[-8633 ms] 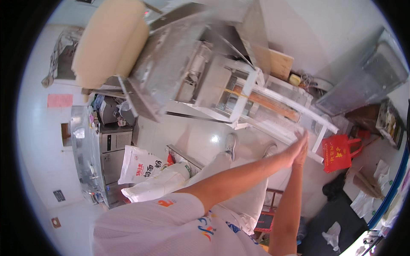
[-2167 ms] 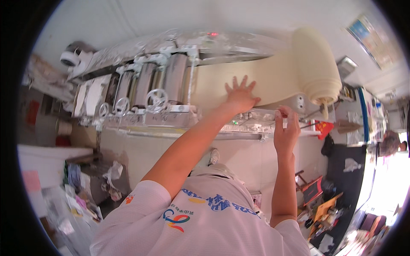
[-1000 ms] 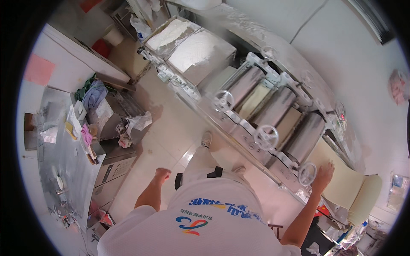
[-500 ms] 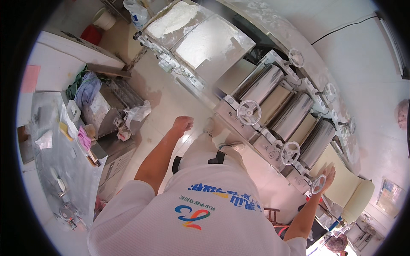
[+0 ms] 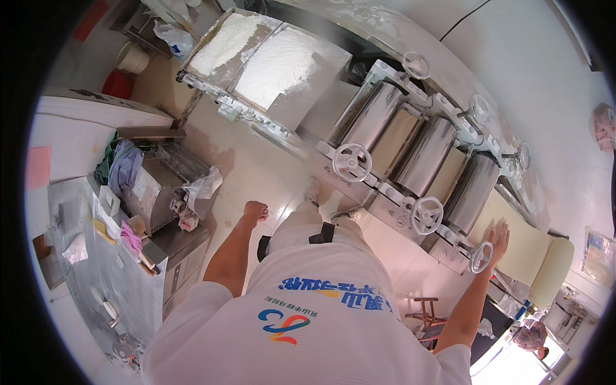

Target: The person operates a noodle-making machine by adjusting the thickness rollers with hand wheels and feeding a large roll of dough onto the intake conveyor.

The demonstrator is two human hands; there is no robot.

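Observation:
My right hand lies with its fingers stretched out on a pale yellow dough sheet, beside the lowest handwheel of a roller machine. The sheet comes from under the last steel roller and runs over to a thick dough roll at the right. Over the floor hangs my left hand, its fingers curled in, with nothing visible in them. It touches nothing and is apart from the machine. More dough shows between the steel rollers, as a band.
Flour lies on metal trays at the machine's far end. At the left stand a metal counter and a metal bin with cloths. A wooden stool is at the lower right. Another person is farther off there.
The whole view has shifted a little, with the machine and trays now farther left. My left hand hangs slightly lower in view. My right hand still rests on the dough sheet.

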